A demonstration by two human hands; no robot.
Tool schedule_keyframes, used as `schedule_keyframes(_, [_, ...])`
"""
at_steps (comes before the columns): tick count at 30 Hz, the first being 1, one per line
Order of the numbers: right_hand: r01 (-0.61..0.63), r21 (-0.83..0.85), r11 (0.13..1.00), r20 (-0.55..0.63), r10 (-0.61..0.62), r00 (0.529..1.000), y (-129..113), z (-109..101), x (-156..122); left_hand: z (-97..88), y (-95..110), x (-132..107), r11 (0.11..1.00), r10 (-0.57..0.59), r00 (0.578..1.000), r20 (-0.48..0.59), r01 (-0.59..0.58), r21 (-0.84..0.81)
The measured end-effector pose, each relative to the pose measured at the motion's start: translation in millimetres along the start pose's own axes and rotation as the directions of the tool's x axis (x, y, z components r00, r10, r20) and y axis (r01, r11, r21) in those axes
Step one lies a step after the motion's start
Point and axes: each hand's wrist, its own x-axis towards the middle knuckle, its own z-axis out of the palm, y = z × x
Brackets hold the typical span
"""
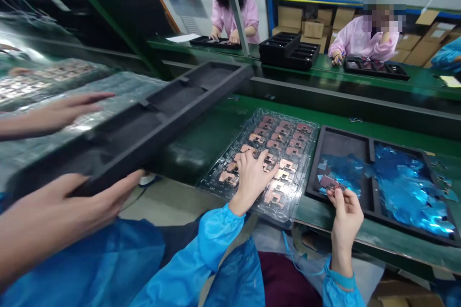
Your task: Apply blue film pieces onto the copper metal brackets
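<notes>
My left hand (252, 175) rests on a clear plastic tray (298, 204) with its fingers apart, touching the copper-coloured flat parts (275, 141) set in rows. Whether a part is under the fingertips cannot be seen. In a pinch between thumb and fingers, my right hand (345, 218) holds a small reddish-brown flat part (330, 182). It is above the near edge of a black two-compartment tray (371, 192). Crumpled pieces of shiny blue film (406, 187) lie in both compartments, many more of them in the right one.
At left, a co-worker's hands (72, 201) are at a blurred long black tray (173, 100), one gripping its near edge. More plastic trays of parts (46, 76) lie behind. Across the bench, people in pink work by stacked black trays (284, 53). Loose pieces (356, 119) lie on the green bench.
</notes>
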Motion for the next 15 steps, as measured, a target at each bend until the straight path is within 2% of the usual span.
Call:
schedule_keyframes(10, [-0.004,0.020,1.000,-0.009,0.004,1.000,-2.3,1.5,-0.4,-1.0,0.3,-0.1,1.000,0.012,1.000,0.015,-0.013,0.023])
schedule_keyframes(15, [-0.028,-0.020,0.999,-0.007,0.028,1.000,-1.3,-2.3,-2.1,-0.4,-2.3,0.4,1.000,0.019,1.000,-0.022,-0.019,-0.009])
